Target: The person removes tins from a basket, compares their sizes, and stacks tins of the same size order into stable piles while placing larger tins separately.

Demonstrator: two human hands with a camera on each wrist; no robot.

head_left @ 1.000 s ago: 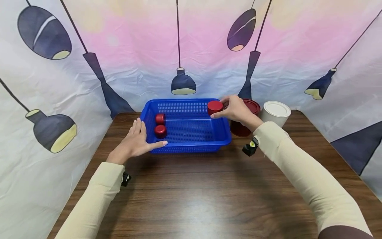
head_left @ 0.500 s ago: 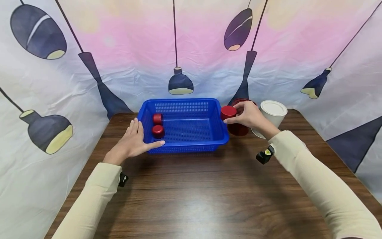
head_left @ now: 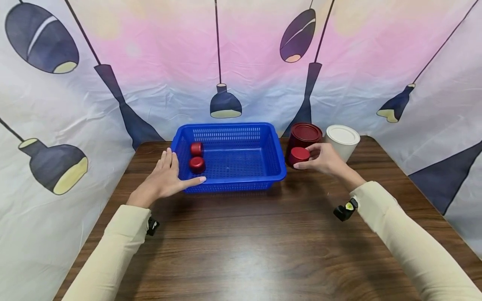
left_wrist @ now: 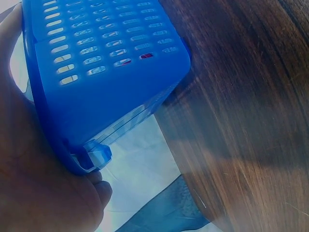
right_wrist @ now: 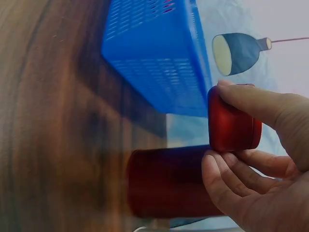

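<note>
My right hand [head_left: 326, 159] pinches a small red round tin [head_left: 300, 154] between thumb and fingers. It is held above the table, in front of a dark red canister [head_left: 306, 133] and outside the basket. The right wrist view shows the tin [right_wrist: 231, 120] with a seam near one end. On the left, my left hand [head_left: 162, 177] rests on the corner of a blue plastic basket [head_left: 233, 181], its fingers straight along the left rim and its thumb over the front rim. Two similar red tins lie inside the basket at its left end, one tin [head_left: 197, 165] in front of the other tin [head_left: 196, 149].
A white canister [head_left: 343, 140] stands right of the dark red one, near the back edge of the wooden table [head_left: 241, 238]. Behind the table hangs a cloth backdrop [head_left: 180, 58] printed with lamps.
My right hand has carried its tin from over the basket's right end, rightward past the rim, to in front of the dark red canister. The left hand stays on the basket.
</note>
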